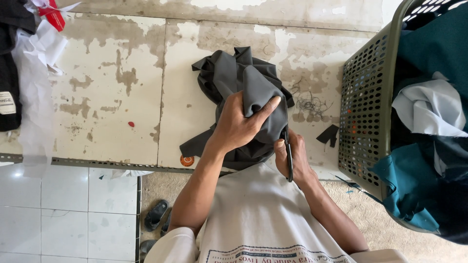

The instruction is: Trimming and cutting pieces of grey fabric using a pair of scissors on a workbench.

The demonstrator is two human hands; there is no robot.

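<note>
Two hands on it: left hand (239, 124) clamps the grey garment (243, 83) bunched on the worn table (112, 87), right hand (291, 158) closed around black snips (288, 153) just beside those fingers, risking a nick.

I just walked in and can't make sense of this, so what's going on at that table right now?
A person stands at a worn, peeling table, working on a dark grey garment bunched up on it. The left hand grips a fold of the cloth, while the right hand holds a thin black tool against the fabric's edge. A perforated laundry basket of teal, white and dark clothes sits at the right.
</note>
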